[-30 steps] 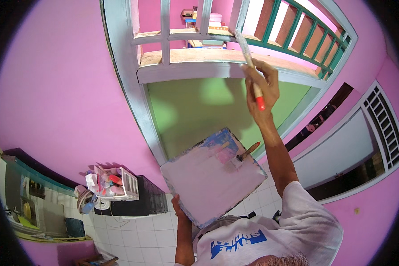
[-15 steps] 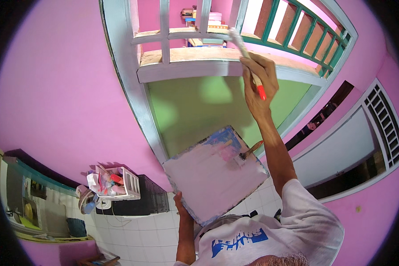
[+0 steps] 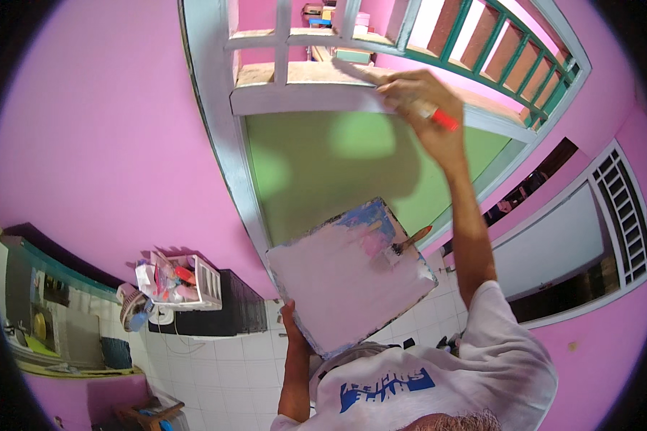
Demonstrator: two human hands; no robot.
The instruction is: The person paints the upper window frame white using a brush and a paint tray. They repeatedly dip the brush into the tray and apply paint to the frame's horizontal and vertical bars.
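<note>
My right hand (image 3: 438, 118) is closed around a paintbrush (image 3: 363, 74) with a pale handle ending in red. The brush points left, its blurred bristles in front of the lower rail (image 3: 305, 98) of a pale grey-blue barred frame; whether they touch the wood I cannot tell. With my left hand (image 3: 292, 320) I grip the lower left edge of a flat, paint-smeared board (image 3: 338, 287), tilted in front of my chest. On the board, near its right edge, lies a second paintbrush (image 3: 413, 240) with dark bristles, beside blue and pink paint smears.
Below the rail is a green panel (image 3: 323, 158); dark green bars (image 3: 474, 57) continue the frame at the right. Boxes (image 3: 356, 25) show behind the bars. At lower left, a white basket of odds and ends (image 3: 207, 280) sits by a black cabinet (image 3: 230, 309). A pale door (image 3: 553, 230) stands right.
My right hand has swung the brush down and left, from the upper bars to before the lower rail, and the brush lies flatter. The view has shifted slightly; my left hand keeps hold of the board.
</note>
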